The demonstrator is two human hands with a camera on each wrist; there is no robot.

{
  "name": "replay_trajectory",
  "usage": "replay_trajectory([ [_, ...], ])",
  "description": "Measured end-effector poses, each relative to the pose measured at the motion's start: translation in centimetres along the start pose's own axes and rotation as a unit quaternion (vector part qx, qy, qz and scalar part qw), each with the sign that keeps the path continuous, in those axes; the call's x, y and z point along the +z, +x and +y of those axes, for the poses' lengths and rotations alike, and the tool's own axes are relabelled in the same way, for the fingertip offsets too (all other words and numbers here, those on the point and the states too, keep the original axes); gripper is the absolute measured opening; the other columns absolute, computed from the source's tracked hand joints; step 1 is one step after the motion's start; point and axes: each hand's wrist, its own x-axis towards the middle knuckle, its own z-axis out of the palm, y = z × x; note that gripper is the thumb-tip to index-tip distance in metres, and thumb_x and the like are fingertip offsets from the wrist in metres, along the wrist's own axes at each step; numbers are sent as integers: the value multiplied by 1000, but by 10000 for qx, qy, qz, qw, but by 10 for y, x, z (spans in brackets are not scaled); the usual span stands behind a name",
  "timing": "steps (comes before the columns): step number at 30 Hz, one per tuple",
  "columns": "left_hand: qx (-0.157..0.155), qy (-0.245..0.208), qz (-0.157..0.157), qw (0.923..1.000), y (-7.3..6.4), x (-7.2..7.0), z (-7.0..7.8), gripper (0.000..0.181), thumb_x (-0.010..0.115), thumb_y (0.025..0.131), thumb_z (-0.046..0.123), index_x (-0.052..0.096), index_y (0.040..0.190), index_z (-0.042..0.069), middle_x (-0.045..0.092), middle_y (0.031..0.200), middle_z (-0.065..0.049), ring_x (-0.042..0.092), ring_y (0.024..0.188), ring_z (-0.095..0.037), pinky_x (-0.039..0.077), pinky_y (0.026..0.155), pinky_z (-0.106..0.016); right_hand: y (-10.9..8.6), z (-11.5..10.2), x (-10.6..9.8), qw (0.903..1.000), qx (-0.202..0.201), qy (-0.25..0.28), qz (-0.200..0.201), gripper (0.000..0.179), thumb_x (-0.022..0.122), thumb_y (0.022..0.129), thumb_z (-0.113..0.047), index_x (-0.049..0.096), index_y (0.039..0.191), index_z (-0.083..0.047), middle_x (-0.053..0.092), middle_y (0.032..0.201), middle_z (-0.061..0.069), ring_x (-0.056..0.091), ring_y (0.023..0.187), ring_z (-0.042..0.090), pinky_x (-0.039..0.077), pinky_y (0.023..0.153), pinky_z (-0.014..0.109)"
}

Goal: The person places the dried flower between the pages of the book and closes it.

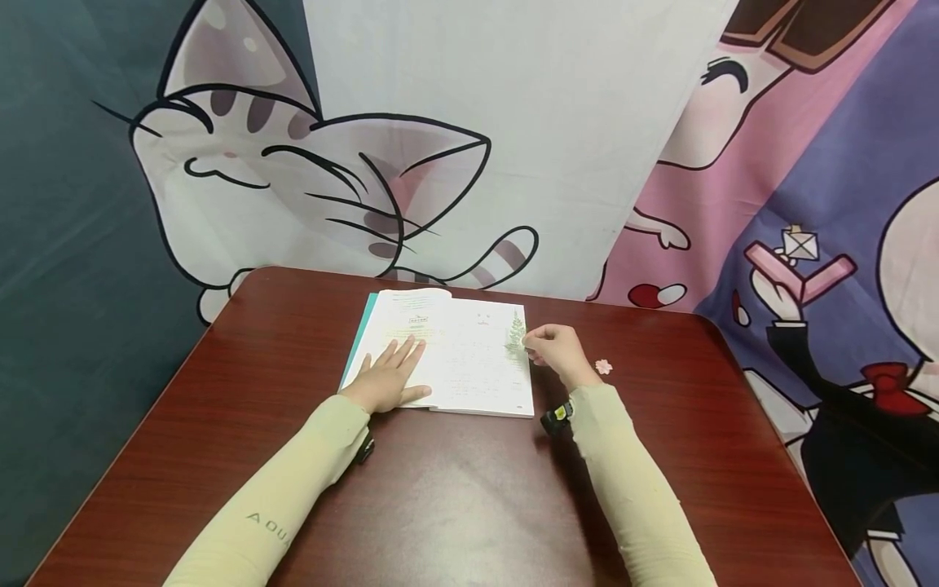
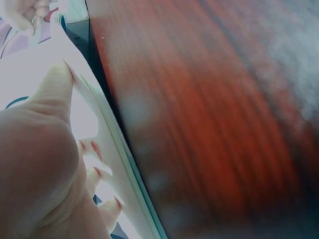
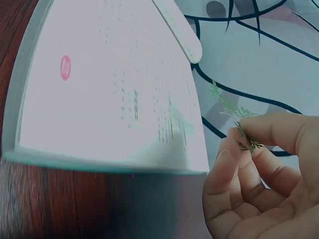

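Note:
An open book (image 1: 480, 367) with a teal cover edge lies on the table. My left hand (image 1: 389, 379) rests flat on its left page, fingers spread and thumb near the lower edge. In the left wrist view the thumb (image 2: 57, 84) lies along the page near the book's edge. My right hand (image 1: 559, 350) is at the right edge of the book. Between thumb and forefinger it pinches a thin green fern-like sprig (image 3: 229, 105) by its lower end. Seen from the head, the feathery sprig (image 1: 516, 333) overlaps the right page, tip pointing away from me.
A small pale pink flower (image 1: 603, 367) lies on the brown table (image 1: 455, 497), right of my right hand. Behind the table's far edge hangs a cloth backdrop (image 1: 572, 122) with cartoon figures. Dark wrist devices (image 1: 557, 417) sit under both sleeves.

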Motion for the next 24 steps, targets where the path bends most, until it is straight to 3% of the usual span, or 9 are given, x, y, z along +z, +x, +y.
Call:
replay_trajectory([
  [10, 30, -41, 39, 10000, -2, -2, 1, 85, 51, 103, 53, 9, 164, 12, 2, 170, -13, 3, 155, -41, 4, 116, -71, 10, -10, 24, 9997, 42, 232, -51, 13, 71, 92, -10, 74, 96, 2, 66, 81, 7, 57, 66, 14, 53, 64, 26],
  [15, 68, -99, 41, 9999, -4, -2, 2, 85, 51, 103, 52, 9, 164, 11, 2, 170, -13, 2, 155, -40, 4, 117, -71, 17, -14, 34, 9996, 115, 259, -53, 14, 71, 92, -10, 74, 97, 2, 68, 85, 8, 58, 68, 14, 52, 63, 25],
  [24, 98, -136, 32, 9999, -3, -1, 1, 85, 51, 103, 52, 9, 164, 10, 2, 170, -14, 1, 155, -41, 3, 117, -71, 26, -21, 48, 9999, 103, -77, 14, 14, 70, 93, -12, 73, 97, 1, 67, 81, 8, 60, 66, 15, 53, 62, 25],
])
